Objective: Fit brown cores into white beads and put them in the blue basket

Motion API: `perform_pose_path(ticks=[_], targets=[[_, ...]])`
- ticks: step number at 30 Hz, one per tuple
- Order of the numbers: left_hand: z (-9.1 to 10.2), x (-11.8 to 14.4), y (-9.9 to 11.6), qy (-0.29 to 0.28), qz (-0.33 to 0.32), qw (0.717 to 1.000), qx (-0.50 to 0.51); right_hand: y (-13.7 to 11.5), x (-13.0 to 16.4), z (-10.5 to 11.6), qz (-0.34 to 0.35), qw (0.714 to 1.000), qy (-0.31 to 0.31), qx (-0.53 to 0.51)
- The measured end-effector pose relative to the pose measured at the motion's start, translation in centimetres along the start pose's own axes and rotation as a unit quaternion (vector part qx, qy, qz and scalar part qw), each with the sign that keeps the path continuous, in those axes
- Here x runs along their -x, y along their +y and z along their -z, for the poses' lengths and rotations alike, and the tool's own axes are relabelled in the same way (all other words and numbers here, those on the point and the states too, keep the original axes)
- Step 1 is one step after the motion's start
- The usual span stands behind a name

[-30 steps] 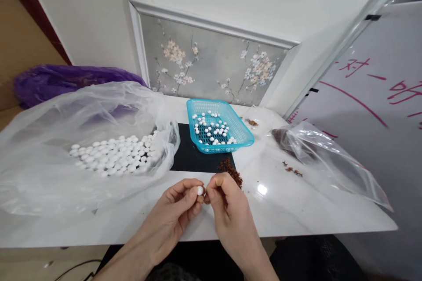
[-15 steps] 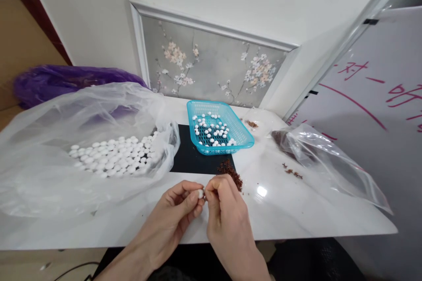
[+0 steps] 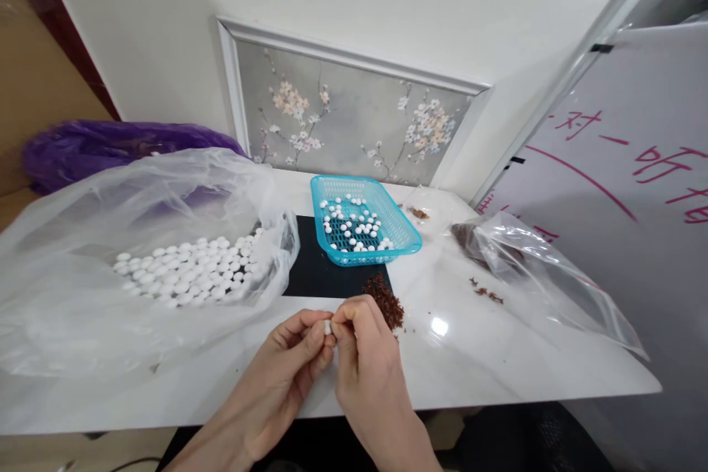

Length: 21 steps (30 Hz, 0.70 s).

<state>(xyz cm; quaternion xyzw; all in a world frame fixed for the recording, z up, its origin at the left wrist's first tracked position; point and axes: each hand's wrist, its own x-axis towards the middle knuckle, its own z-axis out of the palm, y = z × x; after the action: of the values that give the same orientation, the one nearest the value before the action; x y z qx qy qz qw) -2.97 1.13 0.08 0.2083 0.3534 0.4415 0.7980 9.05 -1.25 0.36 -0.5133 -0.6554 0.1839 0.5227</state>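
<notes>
Small white round bead [image 3: 327,327] pinched in left hand [image 3: 287,376] fingertips, low centre over white counter [image 3: 470,361] edge. Right hand [image 3: 365,369] closed, fingertips touching bead from 3 o'clock. Loose reddish-brown pile [image 3: 384,300] at 1 o'clock, nearer right hand. Turquoise plastic basket [image 3: 406,232] of beads at 12 o'clock, well apart.

Materials and finishes, worktop items around the hands

White bead [image 3: 327,327], smooth, matt, pinched between left hand [image 3: 287,372] and right hand [image 3: 362,369]. Table [image 3: 498,361] beneath them: glossy white, marble-look, reflecting a light spot. Beyond the fingertips: matt black mat [image 3: 318,273]; coarse, crumbly brown flakes [image 3: 384,300]; turquoise plastic mesh basket [image 3: 362,221], slightly shiny. Left of the left hand: thin, crinkled clear plastic bag [image 3: 110,236]. Right of the right hand: stiffer clear bag [image 3: 547,280], glossy.
</notes>
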Motion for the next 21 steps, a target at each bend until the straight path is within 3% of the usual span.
perform_pose_path(ticks=[3, 7, 12, 21], targets=[[0.0, 0.1, 0.2, -0.004, -0.004, 1.000, 0.002, 0.0, -0.2, 0.5, -0.049, 0.995, -0.019, -0.079], [-0.1, 0.3, 0.5, -0.040, -0.007, 0.999, -0.003, 0.0, -0.6, 2.2, -0.081, 0.976, -0.099, -0.179], [-0.1, 0.3, 0.4, -0.071, -0.010, 0.997, -0.018, -0.2, -0.7, 3.5, -0.079, 0.972, -0.168, -0.144], [-0.2, 0.8, 0.2, -0.068, -0.029, 0.996, -0.053, -0.6, -0.3, 3.7, -0.068, 0.978, -0.170, -0.097]])
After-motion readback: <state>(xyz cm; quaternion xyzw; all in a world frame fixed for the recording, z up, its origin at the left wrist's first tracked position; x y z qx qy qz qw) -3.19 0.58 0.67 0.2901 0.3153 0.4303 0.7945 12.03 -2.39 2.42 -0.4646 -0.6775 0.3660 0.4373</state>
